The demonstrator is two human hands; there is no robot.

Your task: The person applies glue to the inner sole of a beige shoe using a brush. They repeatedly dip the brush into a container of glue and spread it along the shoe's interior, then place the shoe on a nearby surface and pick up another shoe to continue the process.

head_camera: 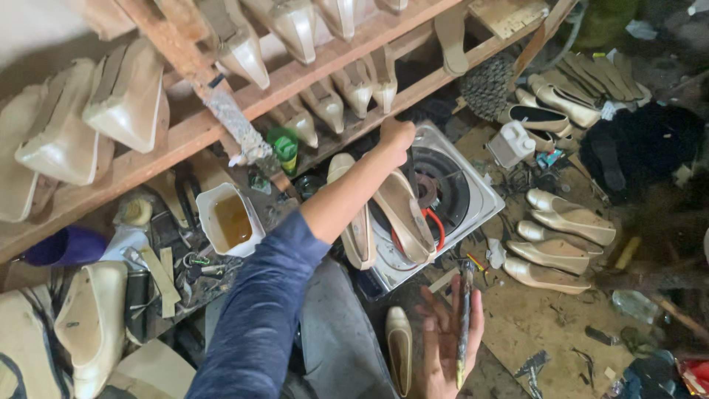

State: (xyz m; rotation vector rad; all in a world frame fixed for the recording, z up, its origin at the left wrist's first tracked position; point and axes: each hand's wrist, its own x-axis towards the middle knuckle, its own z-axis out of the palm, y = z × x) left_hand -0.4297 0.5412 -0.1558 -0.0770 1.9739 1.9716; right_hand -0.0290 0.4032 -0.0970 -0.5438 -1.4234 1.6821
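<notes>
Left hand up at the rack, right hand low with a tool.
From the head view I see my left hand (397, 134) fisted by the wooden shelf (221, 118); whether it holds anything I cannot tell. My right hand (447, 341) lies open, a thin dark tool (464, 318) across its fingers, beside a beige shoe (399, 347).

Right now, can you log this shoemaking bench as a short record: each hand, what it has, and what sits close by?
Left hand: arm in blue sleeve stretched forward, fist closed at the slanted wooden rack of cream shoe lasts; what it grips cannot be told.
Right hand: palm open, a thin dark stick-like tool lying across the fingers.
On heater: two beige flat shoes resting soles-up on a square white heating plate.
Left of arm: white tub of amber liquid.
Floor, right: row of finished beige pumps.
</notes>
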